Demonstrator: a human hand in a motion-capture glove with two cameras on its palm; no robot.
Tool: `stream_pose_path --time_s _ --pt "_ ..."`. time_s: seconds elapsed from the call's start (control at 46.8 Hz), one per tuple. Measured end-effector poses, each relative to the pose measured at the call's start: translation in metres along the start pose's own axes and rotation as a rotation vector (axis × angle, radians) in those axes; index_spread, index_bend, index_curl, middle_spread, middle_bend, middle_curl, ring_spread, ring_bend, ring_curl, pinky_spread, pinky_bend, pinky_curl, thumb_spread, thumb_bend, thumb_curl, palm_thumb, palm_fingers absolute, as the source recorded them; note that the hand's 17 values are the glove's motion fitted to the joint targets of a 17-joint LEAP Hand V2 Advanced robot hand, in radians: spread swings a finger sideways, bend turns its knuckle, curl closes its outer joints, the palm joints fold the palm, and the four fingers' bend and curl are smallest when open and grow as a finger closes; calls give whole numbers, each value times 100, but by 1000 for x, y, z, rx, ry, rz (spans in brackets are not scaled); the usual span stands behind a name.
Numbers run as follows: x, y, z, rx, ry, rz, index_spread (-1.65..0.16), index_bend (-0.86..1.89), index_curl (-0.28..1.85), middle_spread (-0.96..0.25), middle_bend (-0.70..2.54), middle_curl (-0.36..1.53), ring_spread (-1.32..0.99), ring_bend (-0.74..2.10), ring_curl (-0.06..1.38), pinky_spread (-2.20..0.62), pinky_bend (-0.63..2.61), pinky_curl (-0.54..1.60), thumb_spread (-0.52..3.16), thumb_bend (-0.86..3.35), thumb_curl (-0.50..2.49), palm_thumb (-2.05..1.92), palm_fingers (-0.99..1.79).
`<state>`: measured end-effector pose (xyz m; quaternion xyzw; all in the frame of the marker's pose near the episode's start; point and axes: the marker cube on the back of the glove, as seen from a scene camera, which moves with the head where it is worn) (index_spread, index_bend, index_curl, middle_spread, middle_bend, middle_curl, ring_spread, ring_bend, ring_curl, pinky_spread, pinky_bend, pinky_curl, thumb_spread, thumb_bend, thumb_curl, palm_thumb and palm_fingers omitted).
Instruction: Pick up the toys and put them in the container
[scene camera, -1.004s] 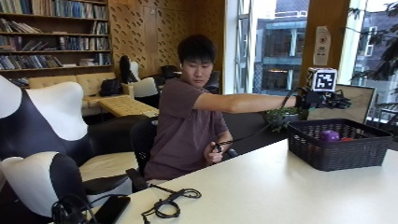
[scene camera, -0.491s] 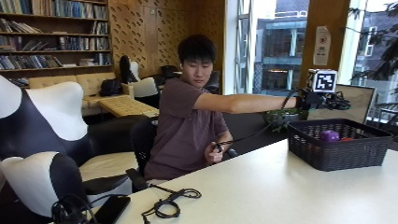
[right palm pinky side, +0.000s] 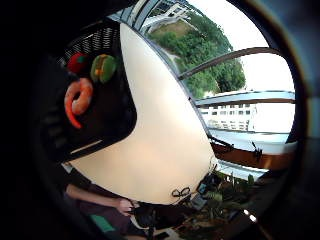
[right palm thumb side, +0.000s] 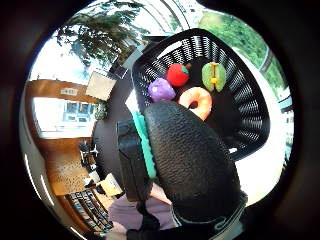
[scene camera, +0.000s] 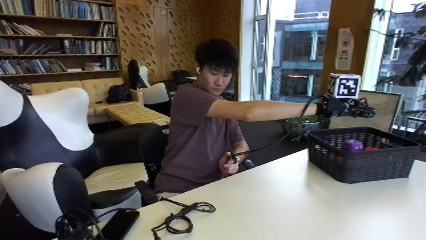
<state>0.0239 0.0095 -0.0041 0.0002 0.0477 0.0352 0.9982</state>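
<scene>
A person seated at a white table (scene camera: 319, 200) stretches the gloved right hand (scene camera: 336, 106) out above a black mesh basket (scene camera: 363, 160), which stands near the table's far right edge. The hand hangs in the air over the basket's near rim, touching nothing. Whether its fingers are straight or curled cannot be told.

4 soft toys lie on the basket floor: a red apple (right palm thumb side: 177, 74), a purple toy (right palm thumb side: 161, 90), a green toy with a yellow centre (right palm thumb side: 214, 76), and an orange ring-shaped toy (right palm thumb side: 197, 100). The purple toy and the apple sit side by side, and the ring lies just beside both.

The bare left hand (scene camera: 229, 163) rests near the person's lap, holding a black cable. A coiled black cord (scene camera: 181, 218) lies at the table's near left corner.
</scene>
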Motion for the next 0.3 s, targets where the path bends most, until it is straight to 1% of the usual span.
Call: stream_pose_path --time_s 0.043,0.107,0.128,0.171,0.214,0.299 --pt "-5 -1 0 0 -14 -29 -27 11 19 -8 15 23 -2 21 36 0 42 36 127 -9 4 -15 -18" --pt "-8 -6 2 -6 5 52 -27 11 19 -8 14 23 -2 22 36 0 42 36 127 -9 4 -15 -18" --pt "-9 -6 2 -8 -2 35 -27 11 19 -8 14 23 -2 21 36 0 42 36 127 -9 4 -15 -17" --pt "-11 -3 2 -11 -35 -56 -27 11 19 -9 14 23 -2 22 36 0 42 36 127 -9 4 -15 -18" --pt "-10 -1 2 -12 -54 -112 -27 11 19 -9 14 23 -2 22 36 0 42 36 127 -9 4 -15 -17" --pt "-13 -2 2 -8 -73 -127 -27 11 19 -9 14 23 -2 22 37 0 42 36 127 -9 4 -15 -18"
